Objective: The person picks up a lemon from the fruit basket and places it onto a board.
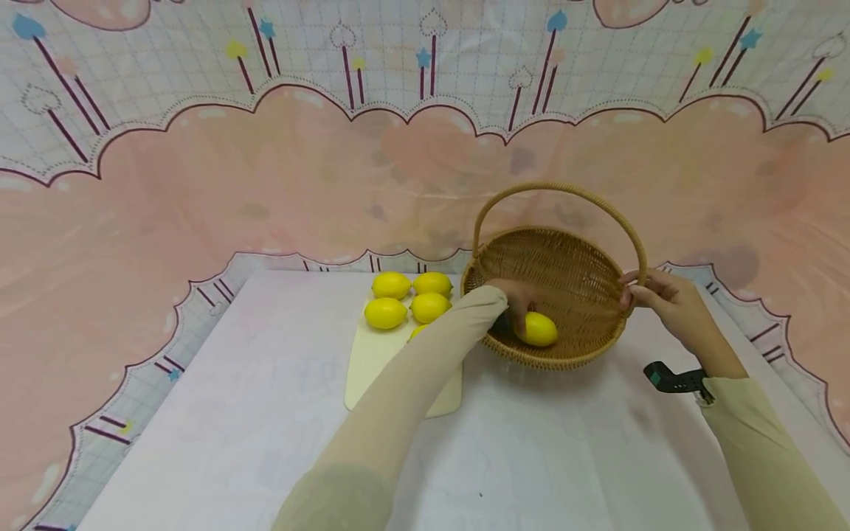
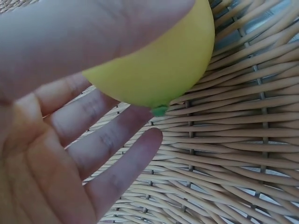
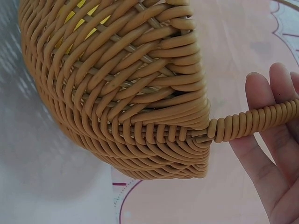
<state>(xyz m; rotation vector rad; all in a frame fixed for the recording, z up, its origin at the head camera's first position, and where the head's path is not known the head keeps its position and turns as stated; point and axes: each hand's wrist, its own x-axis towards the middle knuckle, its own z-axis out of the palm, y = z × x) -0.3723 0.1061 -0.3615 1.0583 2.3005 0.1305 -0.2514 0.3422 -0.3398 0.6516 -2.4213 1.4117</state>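
A tilted wicker basket [image 1: 564, 276] stands on the table, its opening turned toward me. Inside it, near the lower rim, lies a yellow lemon [image 1: 539, 330]. My left hand [image 1: 516, 296] reaches into the basket and holds this lemon between thumb and fingers. In the left wrist view the lemon [image 2: 173, 65] shows a green tip, and the thumb covers its upper side; the other fingers spread behind it, over the weave. My right hand [image 1: 674, 302] grips the right base of the arched handle [image 1: 564, 186]; in the right wrist view, fingers [image 3: 259, 93] wrap behind the coiled handle [image 3: 238, 126].
Left of the basket, a pale cutting board [image 1: 372, 369] bears several more lemons [image 1: 385, 313], one partly hidden by my left sleeve [image 1: 405, 391]. A patterned cloth backdrop [image 1: 372, 184] rises behind the white table [image 1: 265, 354]. A black wrist strap [image 1: 677, 381] is on my right wrist.
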